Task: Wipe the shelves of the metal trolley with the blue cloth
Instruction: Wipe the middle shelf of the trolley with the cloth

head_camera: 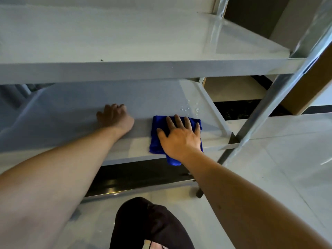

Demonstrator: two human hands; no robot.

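Note:
The metal trolley fills the view, with an upper shelf point(125, 36) and a middle shelf point(71, 112) below it. A folded blue cloth point(158, 133) lies on the middle shelf near its front right, one corner hanging over the front edge. My right hand point(181, 137) presses flat on the cloth, fingers spread. My left hand point(115, 117) rests on the same shelf to the left of the cloth, fingers curled down on the metal, holding nothing. Water droplets point(190, 108) sit on the shelf just beyond the cloth.
A shiny upright post point(280, 90) of the trolley runs diagonally at the right. A lower shelf edge point(136, 191) shows beneath. A brown cardboard box point(309, 81) stands behind the post. Pale tiled floor point(278, 168) lies to the right, and my dark-clothed knee point(143, 225) is at the bottom.

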